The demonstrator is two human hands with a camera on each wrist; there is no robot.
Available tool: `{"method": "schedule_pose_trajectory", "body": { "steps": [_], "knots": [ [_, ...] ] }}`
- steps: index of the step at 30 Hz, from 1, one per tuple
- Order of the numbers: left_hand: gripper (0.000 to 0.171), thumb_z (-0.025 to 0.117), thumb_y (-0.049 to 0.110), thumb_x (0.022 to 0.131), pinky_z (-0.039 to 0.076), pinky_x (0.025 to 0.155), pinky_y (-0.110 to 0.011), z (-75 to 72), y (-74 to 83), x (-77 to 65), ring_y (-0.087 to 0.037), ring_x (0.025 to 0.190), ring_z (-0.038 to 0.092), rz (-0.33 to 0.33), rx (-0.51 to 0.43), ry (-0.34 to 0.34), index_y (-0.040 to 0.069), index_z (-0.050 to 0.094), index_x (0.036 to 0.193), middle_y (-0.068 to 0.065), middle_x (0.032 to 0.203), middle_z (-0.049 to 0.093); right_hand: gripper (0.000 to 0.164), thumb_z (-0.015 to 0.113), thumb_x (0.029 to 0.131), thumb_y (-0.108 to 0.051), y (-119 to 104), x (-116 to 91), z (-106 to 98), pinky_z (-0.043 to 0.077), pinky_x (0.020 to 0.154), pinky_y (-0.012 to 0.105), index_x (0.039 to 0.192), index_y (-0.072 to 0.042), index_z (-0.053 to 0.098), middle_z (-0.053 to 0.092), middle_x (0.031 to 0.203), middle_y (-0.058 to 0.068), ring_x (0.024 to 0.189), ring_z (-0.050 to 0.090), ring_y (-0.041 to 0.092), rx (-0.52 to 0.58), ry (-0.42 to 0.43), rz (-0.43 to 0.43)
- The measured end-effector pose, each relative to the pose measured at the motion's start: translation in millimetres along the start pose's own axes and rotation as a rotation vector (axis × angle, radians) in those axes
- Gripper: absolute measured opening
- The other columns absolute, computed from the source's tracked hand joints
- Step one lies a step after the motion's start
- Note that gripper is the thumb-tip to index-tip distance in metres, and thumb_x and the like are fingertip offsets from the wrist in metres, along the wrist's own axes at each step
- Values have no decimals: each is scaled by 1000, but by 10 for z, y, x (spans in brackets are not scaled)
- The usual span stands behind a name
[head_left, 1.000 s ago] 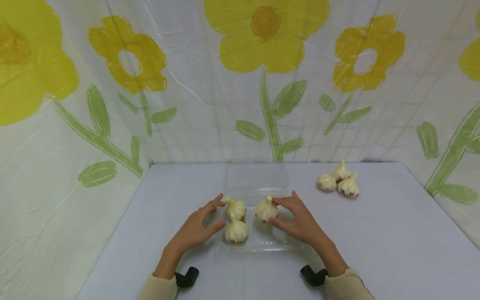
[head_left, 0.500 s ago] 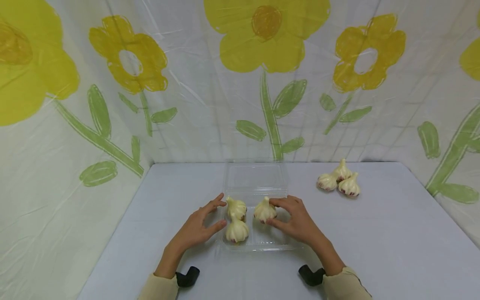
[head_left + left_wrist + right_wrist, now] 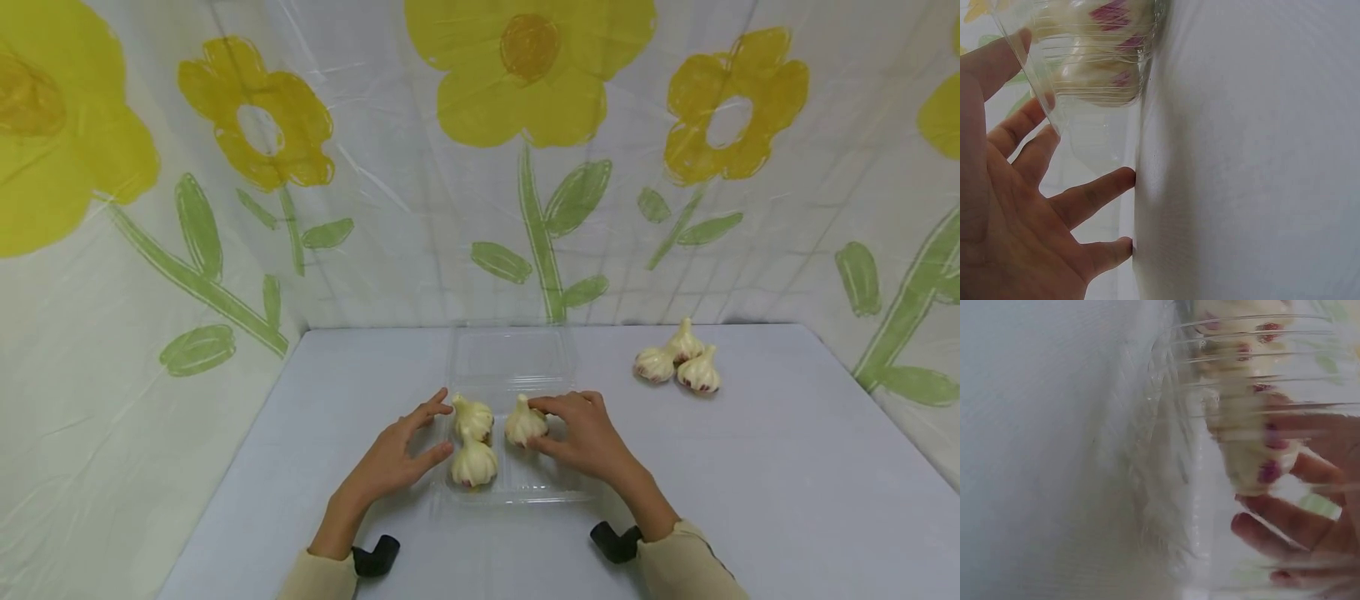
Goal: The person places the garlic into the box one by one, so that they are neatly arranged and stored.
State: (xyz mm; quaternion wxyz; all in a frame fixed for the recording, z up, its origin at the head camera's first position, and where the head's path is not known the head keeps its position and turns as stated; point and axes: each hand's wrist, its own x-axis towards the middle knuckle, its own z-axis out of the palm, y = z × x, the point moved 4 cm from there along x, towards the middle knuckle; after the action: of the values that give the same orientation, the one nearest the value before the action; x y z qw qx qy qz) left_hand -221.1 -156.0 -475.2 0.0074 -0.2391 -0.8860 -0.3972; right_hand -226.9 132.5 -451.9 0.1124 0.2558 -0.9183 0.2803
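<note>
A clear plastic clamshell container [image 3: 540,498] lies with its lid folded back on the table. Two garlic bulbs, a front one [image 3: 474,463] and a back one [image 3: 472,417], sit in its left part. My right hand [image 3: 588,437] pinches another garlic bulb [image 3: 523,423] by its right side, just right of those two. Through the ribbed container wall, the right wrist view shows fingers [image 3: 1279,519] around the purple-spotted bulb. My left hand [image 3: 397,450] is at the container's left side, its fingers [image 3: 1094,197] spread and fairly straight, with fingertips at the clear rim.
Three more garlic bulbs [image 3: 684,358] stand grouped at the back right of the white table [image 3: 750,500]. The container's lid [image 3: 510,354] lies toward the back edge. Behind rises a white sheet with painted flowers [image 3: 528,50].
My right hand has moved slightly left with the garlic bulb, bringing it closer to the two in the left part. My left hand has stayed in place.
</note>
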Motion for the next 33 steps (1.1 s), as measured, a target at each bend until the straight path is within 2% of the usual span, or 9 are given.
{"method": "schedule_pose_trajectory", "body": {
  "steps": [11, 20, 33],
  "knots": [
    [54, 68, 42, 97, 19, 116, -77, 11, 0, 8, -37, 136, 56, -20, -18, -15, 22, 53, 145, 12, 167, 30, 51, 86, 79, -39, -53, 112, 49, 35, 86, 46, 125, -21, 73, 77, 107, -3, 96, 65, 21, -82, -26, 38],
    [51, 68, 42, 97, 19, 118, -75, 1, -1, 17, -35, 136, 56, -20, -12, -14, 30, 52, 144, 14, 167, 30, 51, 86, 79, -41, -56, 141, 98, 35, 87, 46, 124, -21, 74, 77, 102, -2, 89, 66, 21, -149, -10, 42],
    [52, 68, 42, 97, 19, 117, -76, 0, -4, 5, -36, 136, 56, -28, -16, -12, 28, 53, 145, 12, 167, 30, 51, 85, 81, -42, -57, 152, 134, 36, 88, 47, 126, -22, 73, 79, 102, -4, 75, 58, 15, -166, -27, 89]
  ]
}}
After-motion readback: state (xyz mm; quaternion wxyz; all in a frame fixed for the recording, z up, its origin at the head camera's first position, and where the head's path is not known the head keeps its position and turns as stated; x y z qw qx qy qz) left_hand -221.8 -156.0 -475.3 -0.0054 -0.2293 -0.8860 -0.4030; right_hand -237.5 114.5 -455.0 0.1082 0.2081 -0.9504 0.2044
